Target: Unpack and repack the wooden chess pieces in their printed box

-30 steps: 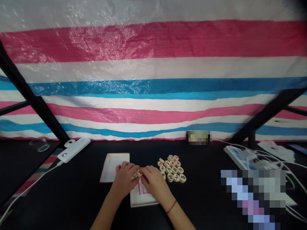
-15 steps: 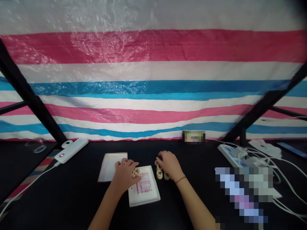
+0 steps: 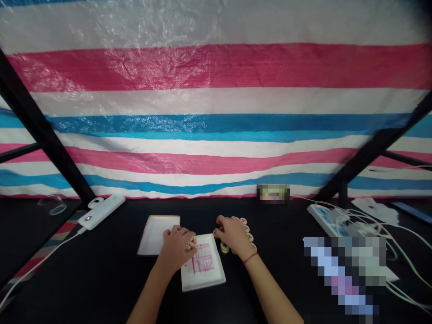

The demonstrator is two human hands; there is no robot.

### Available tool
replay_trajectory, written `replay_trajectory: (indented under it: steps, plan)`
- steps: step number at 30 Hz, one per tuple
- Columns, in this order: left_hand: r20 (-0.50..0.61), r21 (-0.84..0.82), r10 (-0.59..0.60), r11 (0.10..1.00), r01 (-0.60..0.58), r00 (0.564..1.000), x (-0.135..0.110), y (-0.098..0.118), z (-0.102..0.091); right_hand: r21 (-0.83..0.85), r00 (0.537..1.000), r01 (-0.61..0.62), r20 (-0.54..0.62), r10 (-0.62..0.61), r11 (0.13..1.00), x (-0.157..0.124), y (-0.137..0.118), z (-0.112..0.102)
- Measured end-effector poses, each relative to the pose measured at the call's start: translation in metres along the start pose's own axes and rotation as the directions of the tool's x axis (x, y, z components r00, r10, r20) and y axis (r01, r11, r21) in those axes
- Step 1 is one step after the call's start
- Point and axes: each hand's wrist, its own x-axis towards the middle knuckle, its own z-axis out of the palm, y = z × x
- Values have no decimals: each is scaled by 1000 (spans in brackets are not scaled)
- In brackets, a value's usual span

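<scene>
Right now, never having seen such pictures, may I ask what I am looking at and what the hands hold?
One camera sits on a person's head and looks down, so both bare arms are that person's own. The left hand pinches a round game piece, marked red, above a white tray with a red grid. The right hand lies on a heap of similar pieces; whether it holds one is hidden. A plain white tray and a white power bank lie left on the black table.
</scene>
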Motion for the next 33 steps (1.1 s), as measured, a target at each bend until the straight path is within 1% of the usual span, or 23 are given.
replay_trajectory:
  steps: [3,5,7,9,10,11,13,15,20,26,29,33]
  plan:
    - [8,-6,7,1000,-7,1000,-1,0,1,9,1000,10,10,-10,1000,3,0,-1]
    - [8,-18,-1,1000,1,1000,-1,-1,3,39,999,-7,-46,9,999,5,7,-2]
    - [5,-38,-7,999,7,1000,-1,-1,4,71,984,-88,-151,98,994,7,19,-4]
    - [7,-52,-5,999,5,1000,-1,-2,5,82,946,-212,-232,225,974,9,35,-5]
    - [7,-55,-4,998,4,1000,-1,-2,5,78,933,-264,-232,275,961,10,44,-5]
    - [7,-56,-2,998,2,1000,-1,-2,5,76,930,-295,-204,305,952,10,51,-4]
    - [7,-56,-2,998,2,1000,-1,-3,6,80,938,-315,-126,323,946,11,61,-3]
    - [8,-54,-1,999,1,1000,0,-4,7,70,946,-312,-75,317,948,11,64,-2]
    - [24,-35,-12,999,13,1000,1,-5,9,2,941,-333,-67,333,943,11,53,0]
    - [29,-38,-9,999,10,1000,3,-5,9,9,905,-424,-31,424,906,12,38,-4]
    - [37,-54,4,999,-2,999,2,-5,7,11,889,-456,-32,456,890,11,36,-6]
    - [42,-61,20,998,-17,999,1,-5,6,1,883,-469,-30,469,883,10,37,-6]
